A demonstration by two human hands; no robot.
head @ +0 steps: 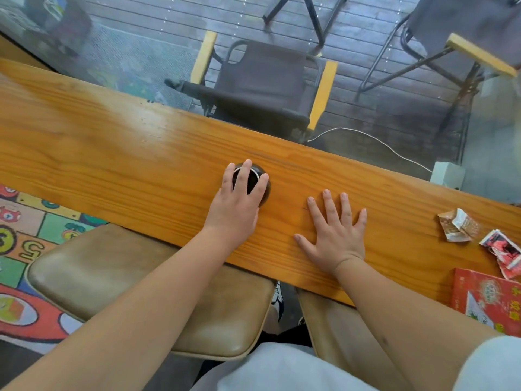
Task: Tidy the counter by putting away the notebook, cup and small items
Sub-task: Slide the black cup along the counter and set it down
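A small dark cup with a pale rim stands on the wooden counter near its middle. My left hand lies over the cup's mouth, with fingers draped across the rim. My right hand rests flat on the counter to the right of the cup, fingers spread and holding nothing. At the right end lie two crumpled wrappers and a red notebook, partly cut off by the frame edge.
A tan padded stool stands under the counter's near edge, a second one to its right. Beyond the glass past the counter are folding chairs on dark decking. A colourful play mat covers the floor at left.
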